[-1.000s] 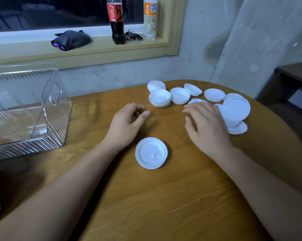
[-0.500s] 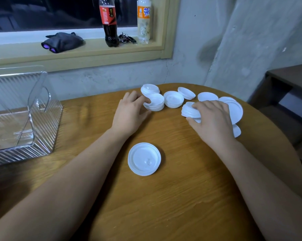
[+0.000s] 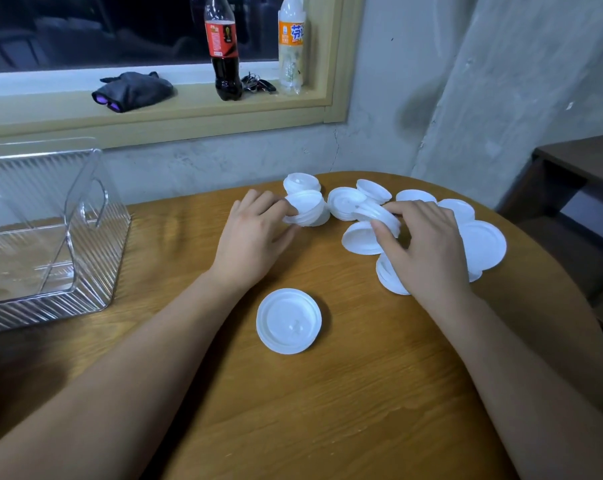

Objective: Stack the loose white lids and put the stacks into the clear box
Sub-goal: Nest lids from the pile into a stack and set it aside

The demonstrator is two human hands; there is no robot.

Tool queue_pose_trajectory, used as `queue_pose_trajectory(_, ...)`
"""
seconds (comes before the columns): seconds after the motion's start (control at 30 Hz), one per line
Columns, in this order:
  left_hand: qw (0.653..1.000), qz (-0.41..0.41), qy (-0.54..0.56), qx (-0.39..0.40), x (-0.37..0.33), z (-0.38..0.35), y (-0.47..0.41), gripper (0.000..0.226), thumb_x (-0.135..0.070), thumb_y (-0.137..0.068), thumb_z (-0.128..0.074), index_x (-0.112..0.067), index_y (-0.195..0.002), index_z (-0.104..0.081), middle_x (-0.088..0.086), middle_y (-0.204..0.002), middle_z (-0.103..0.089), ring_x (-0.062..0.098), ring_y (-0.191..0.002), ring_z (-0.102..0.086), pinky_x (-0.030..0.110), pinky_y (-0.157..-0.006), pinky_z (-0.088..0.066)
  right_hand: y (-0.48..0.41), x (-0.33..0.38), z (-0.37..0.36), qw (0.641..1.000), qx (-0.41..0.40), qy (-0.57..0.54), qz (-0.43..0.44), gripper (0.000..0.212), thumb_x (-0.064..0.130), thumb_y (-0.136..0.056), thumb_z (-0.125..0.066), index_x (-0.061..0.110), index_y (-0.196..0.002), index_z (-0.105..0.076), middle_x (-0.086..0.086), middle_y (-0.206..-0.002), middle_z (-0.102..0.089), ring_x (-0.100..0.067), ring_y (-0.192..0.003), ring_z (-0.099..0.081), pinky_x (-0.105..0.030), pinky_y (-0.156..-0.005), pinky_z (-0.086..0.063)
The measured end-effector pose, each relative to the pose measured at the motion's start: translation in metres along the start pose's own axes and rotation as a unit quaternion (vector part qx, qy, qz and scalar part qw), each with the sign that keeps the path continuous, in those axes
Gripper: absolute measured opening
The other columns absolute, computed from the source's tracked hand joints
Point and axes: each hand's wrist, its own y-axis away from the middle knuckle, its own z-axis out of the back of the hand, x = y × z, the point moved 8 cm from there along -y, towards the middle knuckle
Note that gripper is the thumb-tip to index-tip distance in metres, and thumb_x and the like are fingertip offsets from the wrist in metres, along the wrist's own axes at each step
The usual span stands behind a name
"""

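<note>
Several loose white lids lie scattered across the far part of the round wooden table [image 3: 328,410]. My left hand [image 3: 255,237] grips a small stack of lids [image 3: 308,211] and tilts it up off the table. My right hand [image 3: 425,247] pinches another lid [image 3: 379,216] by its edge, tilted above a flat lid [image 3: 360,239]. One single lid [image 3: 289,321] lies flat near me between my forearms. The clear box [image 3: 85,237] stands at the table's left side, with nothing inside that I can see.
More lids [image 3: 483,245] lie to the right of and under my right hand. On the window sill behind stand a cola bottle [image 3: 224,50], an orange-label bottle [image 3: 291,46], keys [image 3: 256,84] and a dark pouch [image 3: 133,90]. A dark side table [image 3: 577,174] is at right.
Both hands moved forward from the bare middle of the table to the lids. My left hand took hold of a small stack and tilted it; my right hand picked up a lid by its edge.
</note>
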Motion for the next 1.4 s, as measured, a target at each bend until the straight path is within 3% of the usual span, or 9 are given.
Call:
queue_pose_trajectory(0.27,0.999,0.007,0.032,-0.006,-0.014,0.058,0.051,0.015,-0.023,-0.099,-0.080,-0.013,-0.107,-0.072,-0.005,-0.112,-0.070,0.024,-0.099,-0.059,0.050,-0.077,-0.049,0.016,0.057,0.016,0.992,-0.006,-0.126,0.013,0.020,0.033,-0.103,-0.073,0.016,-0.113,-0.073,0.005,-0.102,-0.073,-0.012,-0.097,-0.063,-0.031,-0.089,-0.050)
queue_pose_trajectory(0.43,0.999,-0.002,0.042,-0.011,-0.025,0.094,0.078,0.015,-0.023,-0.101,-0.079,-0.009,-0.106,-0.076,-0.003,-0.114,-0.072,0.028,-0.103,-0.066,0.051,-0.080,-0.051,0.028,0.070,0.007,0.959,0.049,-0.263,-0.094,0.015,0.035,-0.103,-0.071,0.021,-0.109,-0.074,0.018,-0.099,-0.074,-0.002,-0.098,-0.069,-0.010,-0.082,-0.049)
queue_pose_trajectory(0.6,0.997,-0.014,0.069,0.017,-0.048,0.116,0.097,0.018,-0.026,-0.103,-0.076,-0.009,-0.106,-0.078,-0.004,-0.119,-0.073,0.029,-0.110,-0.069,0.053,-0.081,-0.050,0.030,0.061,0.002,0.930,0.059,-0.325,-0.162,0.010,0.030,-0.105,-0.069,0.022,-0.103,-0.075,0.013,-0.090,-0.073,-0.010,-0.089,-0.069,-0.023,-0.077,-0.056)
queue_pose_trajectory(0.77,0.993,-0.057,0.063,0.076,-0.074,0.110,0.105,0.013,-0.028,-0.105,-0.073,-0.016,-0.109,-0.078,-0.007,-0.125,-0.070,0.023,-0.118,-0.065,0.047,-0.080,-0.046,0.031,0.049,-0.002,0.914,0.072,-0.342,-0.205,0.011,0.030,-0.105,-0.069,0.023,-0.099,-0.075,0.008,-0.090,-0.075,-0.015,-0.088,-0.071,-0.036,-0.081,-0.058)
queue_pose_trajectory(0.93,0.986,-0.074,0.067,0.133,-0.081,0.099,0.109,0.014,-0.033,-0.107,-0.070,-0.020,-0.111,-0.074,-0.009,-0.133,-0.065,0.020,-0.125,-0.061,0.041,-0.085,-0.043,0.035,0.053,-0.001,0.908,0.083,-0.355,-0.206,0.013,0.026,-0.105,-0.069,0.021,-0.095,-0.074,0.007,-0.083,-0.073,-0.012,-0.081,-0.068,-0.024,-0.070,-0.051)
queue_pose_trajectory(1.07,0.983,0.000,0.121,0.135,-0.073,0.098,0.107,0.037,-0.049,-0.098,-0.079,-0.019,-0.117,-0.071,-0.008,-0.138,-0.061,0.019,-0.122,-0.061,0.047,-0.093,-0.049,0.042,0.070,-0.007,0.908,0.129,-0.355,-0.180,0.016,0.025,-0.105,-0.069,0.022,-0.090,-0.073,0.007,-0.083,-0.071,-0.013,-0.081,-0.067,-0.024,-0.073,-0.053)
queue_pose_trajectory(1.13,0.975,0.048,0.164,0.139,-0.068,0.093,0.109,0.056,-0.054,-0.089,-0.087,-0.020,-0.127,-0.066,-0.009,-0.142,-0.058,0.016,-0.131,-0.059,0.048,-0.102,-0.050,0.046,0.079,-0.011,0.910,0.150,-0.347,-0.168,0.017,0.025,-0.104,-0.069,0.022,-0.088,-0.072,0.008,-0.083,-0.071,-0.014,-0.082,-0.065,-0.029,-0.075,-0.054)
queue_pose_trajectory(1.27,0.941,0.159,0.250,0.161,-0.059,0.077,0.117,0.093,-0.062,-0.076,-0.092,-0.023,-0.148,-0.046,-0.015,-0.150,-0.052,0.011,-0.144,-0.053,0.037,-0.113,-0.048,0.052,0.091,-0.019,0.918,0.179,-0.323,-0.142,0.017,0.024,-0.103,-0.069,0.022,-0.086,-0.072,0.011,-0.088,-0.073,-0.013,-0.095,-0.067,-0.032,-0.084,-0.053)
queue_pose_trajectory(1.4,0.915,0.207,0.301,0.172,-0.053,0.064,0.121,0.103,-0.062,-0.078,-0.089,-0.030,-0.158,-0.034,-0.020,-0.151,-0.055,0.006,-0.142,-0.055,0.036,-0.113,-0.049,0.054,0.096,-0.026,0.935,0.185,-0.278,-0.117,0.017,0.030,-0.101,-0.070,0.029,-0.085,-0.069,0.013,-0.089,-0.071,-0.010,-0.100,-0.064,-0.038,-0.090,-0.052)
